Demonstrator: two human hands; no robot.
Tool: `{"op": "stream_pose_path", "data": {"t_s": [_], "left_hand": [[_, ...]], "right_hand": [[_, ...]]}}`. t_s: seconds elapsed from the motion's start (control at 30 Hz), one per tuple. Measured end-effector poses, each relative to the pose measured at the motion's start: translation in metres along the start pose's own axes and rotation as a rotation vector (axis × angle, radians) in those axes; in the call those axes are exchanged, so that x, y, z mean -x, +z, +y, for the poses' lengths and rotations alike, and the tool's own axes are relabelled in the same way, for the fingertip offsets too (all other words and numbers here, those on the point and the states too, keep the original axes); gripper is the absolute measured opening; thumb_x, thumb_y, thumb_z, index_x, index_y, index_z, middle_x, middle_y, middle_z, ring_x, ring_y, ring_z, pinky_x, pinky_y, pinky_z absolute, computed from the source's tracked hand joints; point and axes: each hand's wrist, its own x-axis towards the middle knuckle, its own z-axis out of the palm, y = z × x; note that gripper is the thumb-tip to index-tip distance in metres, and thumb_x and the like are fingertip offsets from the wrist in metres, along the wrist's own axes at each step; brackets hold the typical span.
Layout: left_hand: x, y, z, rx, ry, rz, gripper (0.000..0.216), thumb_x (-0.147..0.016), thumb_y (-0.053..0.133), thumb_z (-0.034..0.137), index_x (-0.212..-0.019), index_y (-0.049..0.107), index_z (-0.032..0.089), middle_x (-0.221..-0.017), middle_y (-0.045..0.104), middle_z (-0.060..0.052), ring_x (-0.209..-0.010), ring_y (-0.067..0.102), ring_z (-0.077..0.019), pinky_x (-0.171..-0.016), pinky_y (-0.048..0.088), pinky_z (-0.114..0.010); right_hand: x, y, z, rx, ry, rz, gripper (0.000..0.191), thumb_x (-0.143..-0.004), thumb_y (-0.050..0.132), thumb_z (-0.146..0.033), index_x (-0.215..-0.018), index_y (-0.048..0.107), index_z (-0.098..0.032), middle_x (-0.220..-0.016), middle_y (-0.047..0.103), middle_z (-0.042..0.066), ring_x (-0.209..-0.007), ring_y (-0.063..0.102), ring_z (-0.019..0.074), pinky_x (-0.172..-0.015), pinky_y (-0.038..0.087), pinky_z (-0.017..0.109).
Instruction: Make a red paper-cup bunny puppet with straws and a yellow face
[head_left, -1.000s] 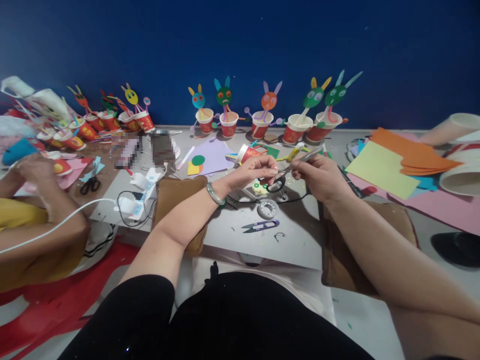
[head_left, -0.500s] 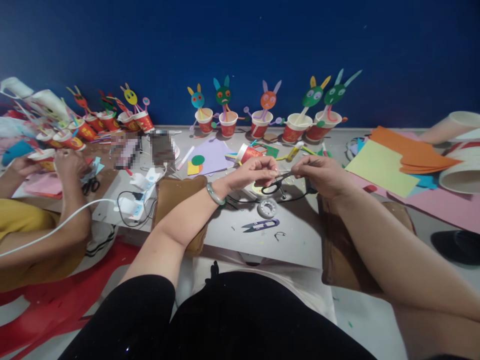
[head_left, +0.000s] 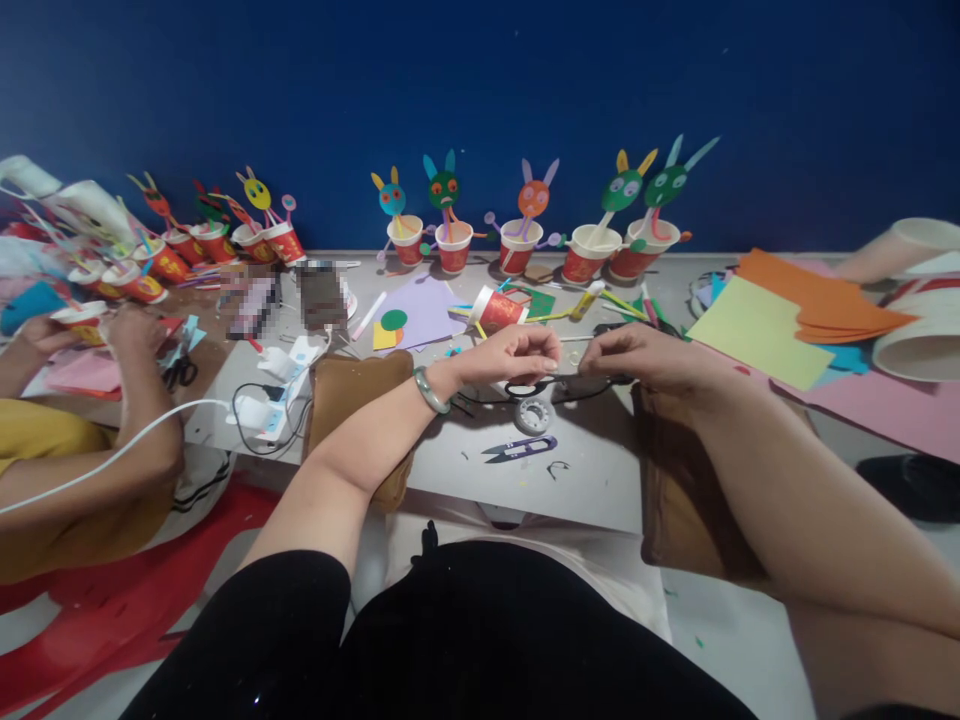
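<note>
My left hand (head_left: 514,355), a bracelet on its wrist, has its fingers pinched together; anything between the fingertips is too small to make out. Opposite it, my right hand (head_left: 630,355) is closed at the fingertips on the blade end of a pair of scissors (head_left: 525,388), whose black handle loops point left under my left hand. A white tape ring (head_left: 534,415) lies just below the scissors. Closer to me are purple thread snips (head_left: 519,450). Behind my left hand a red paper cup (head_left: 499,308) rests on its side.
Several red cups with paper rabbit figures (head_left: 592,255) line the blue wall. Purple paper (head_left: 424,312) lies left of centre, coloured sheets (head_left: 765,335) at right. A power strip (head_left: 289,390) with cables is at left, beside a co-worker's hands (head_left: 135,330). Brown cushions (head_left: 360,400) flank me.
The scissors have dropped lower and turned flatter, the blade end moving down with my right hand. My left hand has shifted slightly down, and the gap between my hands is wider.
</note>
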Motion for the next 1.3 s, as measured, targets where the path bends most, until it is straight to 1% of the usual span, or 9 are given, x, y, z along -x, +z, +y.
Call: {"op": "stream_pose_path", "data": {"t_s": [0.23,0.5,0.67,0.8,0.93,1.0,1.13,1.23,1.3], "left_hand": [[0.001,0.002,0.004,-0.035,0.013,-0.034,0.062,-0.078,0.094,0.074,-0.084,0.061,0.021,-0.067,0.054,0.005,-0.056,0.051,-0.0092,-0.057,0.039,-0.028],[0.002,0.004,0.004,-0.031,0.025,-0.024,0.063,-0.079,0.092,0.076,-0.085,0.061,0.022,-0.067,0.053,0.006,-0.053,0.049,-0.0078,-0.055,0.038,-0.027],[0.002,0.003,0.002,-0.02,0.044,-0.015,0.063,-0.08,0.092,0.076,-0.086,0.062,0.021,-0.067,0.053,0.006,-0.053,0.048,-0.0066,-0.054,0.036,-0.026],[0.0,0.001,-0.004,0.008,0.076,-0.003,0.065,-0.08,0.094,0.076,-0.087,0.06,0.02,-0.069,0.052,0.007,-0.052,0.045,-0.0045,-0.052,0.033,-0.024],[-0.002,-0.001,-0.01,0.012,0.108,-0.009,0.064,-0.081,0.094,0.072,-0.088,0.059,0.02,-0.067,0.051,0.008,-0.052,0.045,-0.0046,-0.052,0.034,-0.023],[-0.002,-0.001,-0.011,0.015,0.11,-0.011,0.063,-0.082,0.094,0.071,-0.088,0.06,0.019,-0.067,0.051,0.008,-0.053,0.045,-0.0044,-0.053,0.034,-0.023],[-0.003,-0.002,-0.011,0.002,0.106,-0.01,0.061,-0.081,0.096,0.069,-0.088,0.061,0.019,-0.067,0.053,0.008,-0.053,0.044,-0.0043,-0.052,0.033,-0.023],[-0.002,-0.003,-0.009,0.012,0.117,0.0,0.06,-0.082,0.095,0.068,-0.088,0.061,0.019,-0.066,0.052,0.008,-0.052,0.043,-0.0043,-0.051,0.031,-0.023],[-0.002,-0.005,-0.006,0.028,0.127,0.025,0.06,-0.082,0.095,0.068,-0.086,0.06,0.02,-0.064,0.049,0.009,-0.051,0.042,-0.0038,-0.05,0.03,-0.022]], "right_hand": [[0.006,0.005,-0.003,-0.073,0.021,-0.123,0.043,-0.058,0.094,-0.065,-0.062,0.078,-0.026,-0.072,0.075,0.005,-0.08,0.067,0.0258,-0.084,0.052,0.04],[0.005,0.008,0.003,-0.103,0.031,-0.111,0.049,-0.055,0.097,-0.07,-0.06,0.076,-0.026,-0.071,0.075,0.003,-0.078,0.065,0.0243,-0.083,0.053,0.039],[0.003,0.009,0.008,-0.163,0.049,-0.169,0.05,-0.066,0.095,-0.071,-0.065,0.076,-0.024,-0.076,0.078,0.006,-0.08,0.067,0.024,-0.087,0.054,0.039],[-0.002,0.008,0.02,-0.292,0.054,-0.207,0.052,-0.065,0.1,-0.068,-0.066,0.074,-0.022,-0.071,0.073,0.005,-0.071,0.06,0.0189,-0.078,0.051,0.036],[-0.005,0.009,0.033,-0.432,0.053,-0.263,0.053,-0.066,0.104,-0.065,-0.07,0.074,-0.021,-0.07,0.071,0.004,-0.069,0.057,0.0171,-0.074,0.048,0.034],[-0.005,0.011,0.035,-0.494,0.064,-0.234,0.052,-0.068,0.106,-0.061,-0.071,0.073,-0.021,-0.071,0.072,0.005,-0.07,0.057,0.0169,-0.074,0.047,0.034],[-0.008,0.015,0.036,-0.598,0.145,-0.063,0.042,-0.067,0.108,-0.039,-0.072,0.072,-0.018,-0.069,0.071,0.006,-0.07,0.058,0.0171,-0.071,0.048,0.031],[-0.014,0.011,0.04,-0.652,0.171,0.075,0.029,-0.077,0.096,-0.025,-0.072,0.068,-0.02,-0.065,0.066,0.004,-0.068,0.056,0.0158,-0.067,0.049,0.028],[-0.018,0.005,0.043,-0.69,0.182,0.188,0.028,-0.084,0.088,-0.021,-0.071,0.063,-0.021,-0.062,0.061,0.001,-0.064,0.051,0.0143,-0.063,0.047,0.027]]}}
